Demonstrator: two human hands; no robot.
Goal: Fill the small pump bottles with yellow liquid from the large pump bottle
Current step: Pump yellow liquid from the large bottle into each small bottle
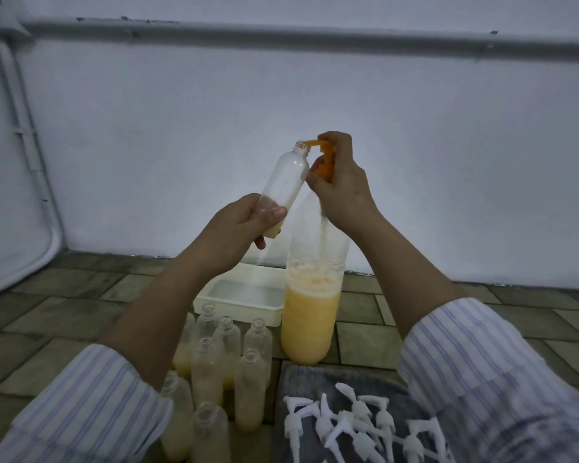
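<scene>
The large clear bottle point(310, 315) stands on the floor, about half full of yellow liquid. My right hand point(343, 188) grips its orange pump head point(325, 158) at the top. The pump's spout reaches the open mouth of a small clear bottle point(286, 182), which my left hand point(243, 225) holds tilted by its lower end. A little pale yellow liquid lies at that bottle's bottom. Several small open bottles point(214, 372) stand in a cluster on the floor below my left arm, most holding yellow liquid.
A white rectangular tray point(208, 300) sits behind the cluster, left of the large bottle. Several white pump tops point(351, 426) lie on a dark cloth point(301, 379) at the front right. A white wall with pipes rises behind the tiled floor.
</scene>
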